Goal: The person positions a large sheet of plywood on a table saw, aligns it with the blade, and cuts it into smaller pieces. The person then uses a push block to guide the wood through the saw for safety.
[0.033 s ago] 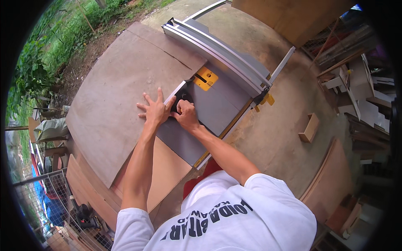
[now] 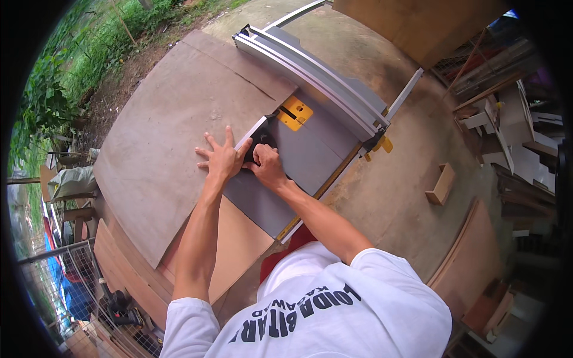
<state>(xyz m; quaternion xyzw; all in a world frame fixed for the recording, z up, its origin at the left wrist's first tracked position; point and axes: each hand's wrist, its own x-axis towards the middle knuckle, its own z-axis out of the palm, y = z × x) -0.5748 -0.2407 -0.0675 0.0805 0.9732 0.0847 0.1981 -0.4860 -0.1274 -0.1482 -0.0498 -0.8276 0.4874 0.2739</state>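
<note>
My left hand (image 2: 222, 156) lies with fingers spread on a large brown-grey wooden sheet (image 2: 155, 131), its thumb side against a pale metal bar. That bar fronts a black miter gauge (image 2: 262, 136) on the grey table saw (image 2: 316, 149). My right hand (image 2: 268, 167) is closed at the gauge, next to my left hand; its fingers hide what part they grip. Just beyond the gauge, the saw's yellow throat plate (image 2: 295, 113) has a dark slot, where the sheet's edge lies alongside. A thin dark line runs through the sheet toward this area.
A long metal rip fence (image 2: 316, 83) crosses the saw's far right side. Yellow clamp parts (image 2: 382, 144) stick out at its near end. A small wooden box (image 2: 440, 184) sits on the concrete floor to the right. Boards (image 2: 128, 262) lie at lower left, beside a black power tool (image 2: 122, 304).
</note>
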